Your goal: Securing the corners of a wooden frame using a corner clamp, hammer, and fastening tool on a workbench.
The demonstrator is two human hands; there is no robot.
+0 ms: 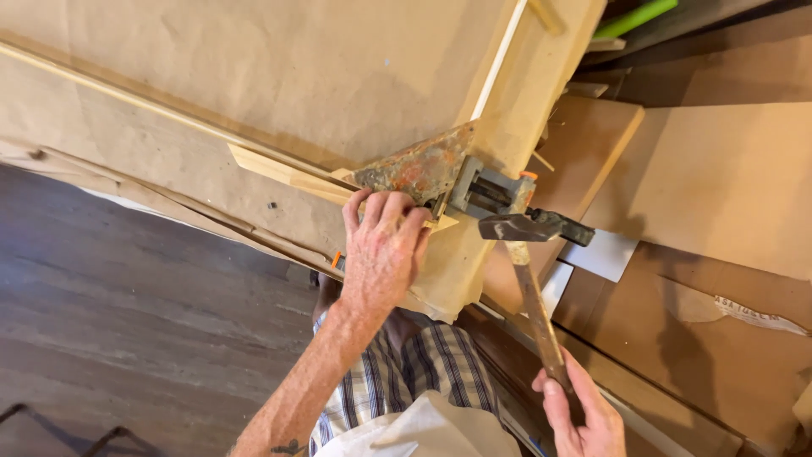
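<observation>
Right hand (582, 415) gripping wooden hammer (534, 254) handle | left hand (381, 250) fingers pressing pale wood strip (288, 173) | rusty corner clamp (420, 169)

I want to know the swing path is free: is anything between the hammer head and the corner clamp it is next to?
Nothing visible does. The hammer, gripped low on its handle by the right hand, has its head right beside the corner clamp. The left hand rests on the wood strip on the clamp's other side.

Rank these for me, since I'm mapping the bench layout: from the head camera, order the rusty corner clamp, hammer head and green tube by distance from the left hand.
From the left hand:
1. Rusty corner clamp, touching the fingertips.
2. Hammer head, to its right.
3. Green tube, far at upper right.
</observation>
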